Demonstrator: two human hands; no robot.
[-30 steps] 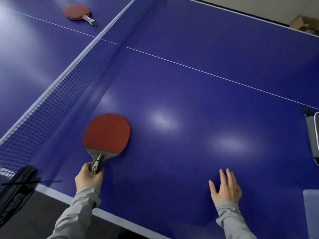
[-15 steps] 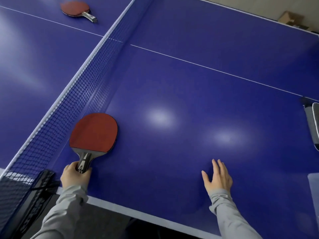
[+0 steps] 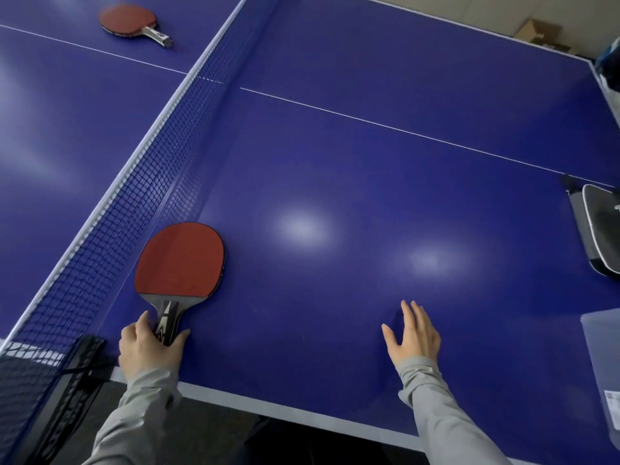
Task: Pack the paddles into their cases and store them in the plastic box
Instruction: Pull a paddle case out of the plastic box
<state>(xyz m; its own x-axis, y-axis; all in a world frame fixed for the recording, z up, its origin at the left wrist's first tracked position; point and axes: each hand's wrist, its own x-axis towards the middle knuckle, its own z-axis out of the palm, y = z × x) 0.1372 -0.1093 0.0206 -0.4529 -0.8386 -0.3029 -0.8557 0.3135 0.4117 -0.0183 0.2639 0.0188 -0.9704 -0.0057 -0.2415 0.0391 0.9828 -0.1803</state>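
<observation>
A red-faced paddle (image 3: 179, 258) lies flat on the blue table beside the net, near the front edge. My left hand (image 3: 147, 349) grips its black handle, thumb on one side and fingers on the other. My right hand (image 3: 412, 333) rests flat on the table to the right, fingers straight, holding nothing. A second red paddle (image 3: 129, 21) with a pale handle lies across the net at the far left. A black and grey paddle case (image 3: 600, 229) lies at the right edge. The translucent plastic box (image 3: 604, 374) stands at the lower right, partly cut off.
The net (image 3: 134, 182) runs diagonally from the near left to the far middle, its black clamp (image 3: 77, 364) at the table's front edge. A cardboard box (image 3: 540, 31) sits on the floor beyond the far corner. A blue and white object (image 3: 609, 62) stands at the far right.
My left hand has tightened its hold on the paddle's handle, with the paddle staying beside the net. The view has shifted, bringing the case and the box further into sight.
</observation>
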